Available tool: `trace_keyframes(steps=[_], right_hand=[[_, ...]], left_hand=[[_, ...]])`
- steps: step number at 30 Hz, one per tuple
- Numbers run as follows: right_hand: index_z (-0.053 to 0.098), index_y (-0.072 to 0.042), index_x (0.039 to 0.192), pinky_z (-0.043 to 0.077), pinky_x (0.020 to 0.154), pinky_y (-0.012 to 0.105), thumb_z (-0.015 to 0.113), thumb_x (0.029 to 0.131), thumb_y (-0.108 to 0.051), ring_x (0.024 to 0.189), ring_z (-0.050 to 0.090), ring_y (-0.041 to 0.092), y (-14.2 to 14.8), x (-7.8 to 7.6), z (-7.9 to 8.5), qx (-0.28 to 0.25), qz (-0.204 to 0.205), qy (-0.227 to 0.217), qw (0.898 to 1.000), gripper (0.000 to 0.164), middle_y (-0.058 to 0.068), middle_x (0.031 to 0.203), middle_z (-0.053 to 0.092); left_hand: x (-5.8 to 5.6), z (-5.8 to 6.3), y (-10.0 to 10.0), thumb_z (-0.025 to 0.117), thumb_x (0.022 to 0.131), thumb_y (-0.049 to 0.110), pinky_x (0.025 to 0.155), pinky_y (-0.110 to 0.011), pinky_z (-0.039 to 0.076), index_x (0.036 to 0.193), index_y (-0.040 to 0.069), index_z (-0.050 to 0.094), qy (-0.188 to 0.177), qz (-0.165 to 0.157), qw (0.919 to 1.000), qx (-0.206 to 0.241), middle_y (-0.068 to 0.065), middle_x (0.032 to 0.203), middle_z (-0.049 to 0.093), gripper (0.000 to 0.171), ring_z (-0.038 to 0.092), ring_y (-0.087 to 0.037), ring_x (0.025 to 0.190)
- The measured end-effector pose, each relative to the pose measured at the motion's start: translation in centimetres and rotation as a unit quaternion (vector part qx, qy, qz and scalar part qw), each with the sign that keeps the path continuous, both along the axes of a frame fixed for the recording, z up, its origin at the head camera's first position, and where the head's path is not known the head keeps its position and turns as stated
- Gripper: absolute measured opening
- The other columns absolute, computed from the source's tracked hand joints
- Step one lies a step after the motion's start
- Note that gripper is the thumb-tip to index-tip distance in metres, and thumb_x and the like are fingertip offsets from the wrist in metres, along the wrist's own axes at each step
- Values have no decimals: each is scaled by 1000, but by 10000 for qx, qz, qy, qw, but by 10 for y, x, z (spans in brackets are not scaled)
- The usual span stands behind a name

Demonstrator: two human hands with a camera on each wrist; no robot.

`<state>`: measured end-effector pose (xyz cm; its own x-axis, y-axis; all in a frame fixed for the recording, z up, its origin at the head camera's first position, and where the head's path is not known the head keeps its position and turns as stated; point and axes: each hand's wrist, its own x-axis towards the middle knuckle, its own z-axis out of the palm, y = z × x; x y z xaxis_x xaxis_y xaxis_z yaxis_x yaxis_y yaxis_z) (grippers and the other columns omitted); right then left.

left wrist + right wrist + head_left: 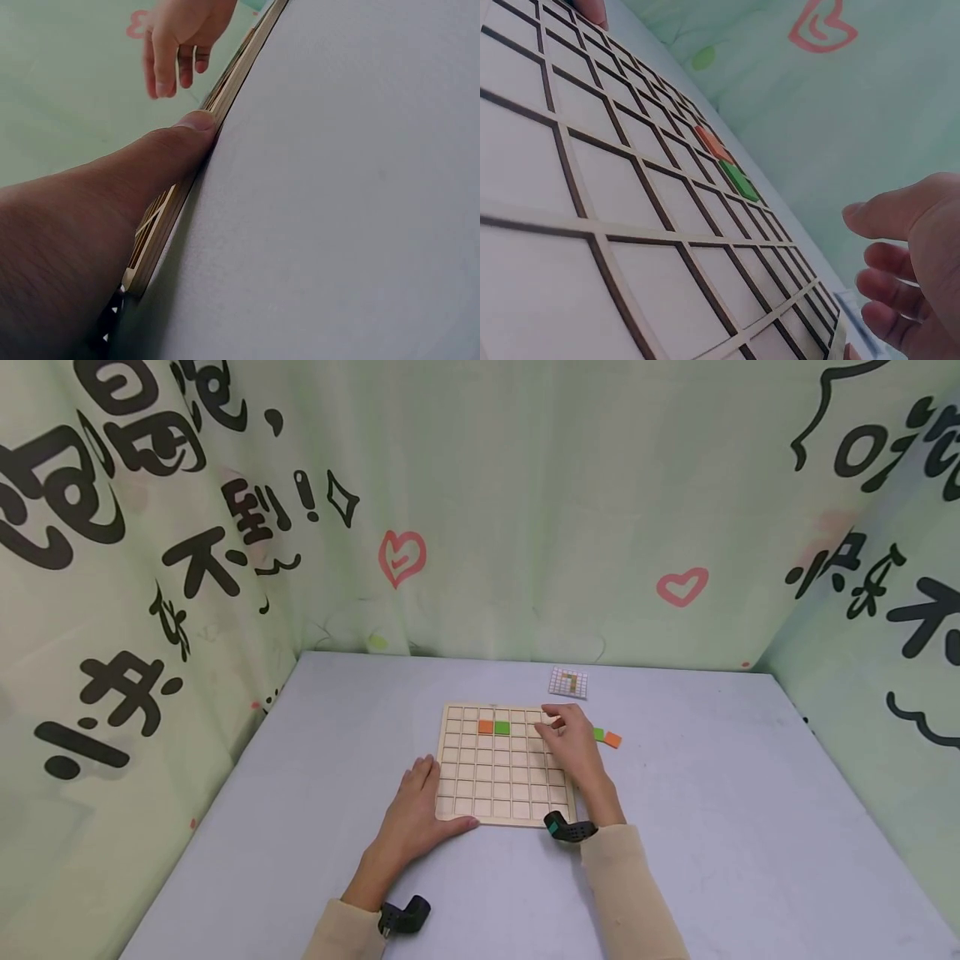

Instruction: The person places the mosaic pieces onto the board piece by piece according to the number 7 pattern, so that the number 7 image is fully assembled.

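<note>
A wooden grid board (487, 789) lies on the table. An orange square tile (486, 727) and a green square tile (502, 728) sit side by side in cells near its far edge. My left hand (412, 814) rests at the board's near left corner, fingers along the left side and thumb (169, 146) against the front edge. Above the board's right part hovers my right hand (576, 747), its thumb apart from loosely bent fingers in the right wrist view; nothing shows between them. Just right of that hand lie a loose green tile (598, 734) and a loose orange tile (613, 740).
Behind the board, a small card (567, 682) printed with a coloured grid lies on the white table (720, 810). A pale green curtain (480, 510) with black writing and red hearts surrounds the back and sides. Black wrist devices (405, 916) sit on both wrists.
</note>
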<state>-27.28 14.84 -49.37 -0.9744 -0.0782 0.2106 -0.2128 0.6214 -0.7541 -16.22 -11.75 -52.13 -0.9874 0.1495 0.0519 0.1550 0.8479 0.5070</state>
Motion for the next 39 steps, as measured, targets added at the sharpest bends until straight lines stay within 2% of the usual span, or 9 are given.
trace_keyframes(steps=[10, 18, 29, 39], right_hand=[[62, -1, 132, 53, 84, 41, 66, 97, -20, 101, 59, 30, 12, -2, -3, 59, -242, -36, 9997, 40, 19, 124, 58], [60, 0, 133, 53, 88, 44, 64, 98, -21, 106, 57, 32, 21, -3, -4, 234, -428, -151, 9987, 41, 20, 128, 58], [61, -1, 133, 51, 81, 38, 63, 98, -23, 101, 57, 30, 27, -6, -8, 380, -623, -263, 9970, 41, 20, 126, 57], [59, 1, 133, 55, 84, 42, 61, 98, -21, 103, 60, 31, 33, -7, -11, 456, -695, -396, 9958, 42, 22, 131, 54]], left_hand=[[0, 0, 1, 74, 76, 69, 127, -48, 23, 153, -6, 32, 37, 25, 10000, 14, -23, 161, 30, 115, 25, -37, 153], [0, 0, 1, 74, 76, 68, 127, -48, 23, 153, -6, 32, 44, 27, 10000, 18, -23, 161, 31, 115, 25, -37, 153], [0, 1, 1, 74, 76, 69, 127, -48, 22, 154, -5, 31, -5, 60, 10000, 9, -22, 162, 31, 116, 24, -36, 153], [0, 1, 1, 74, 76, 69, 127, -48, 23, 154, -5, 31, -13, 61, 10000, 36, -22, 162, 29, 116, 23, -36, 154]])
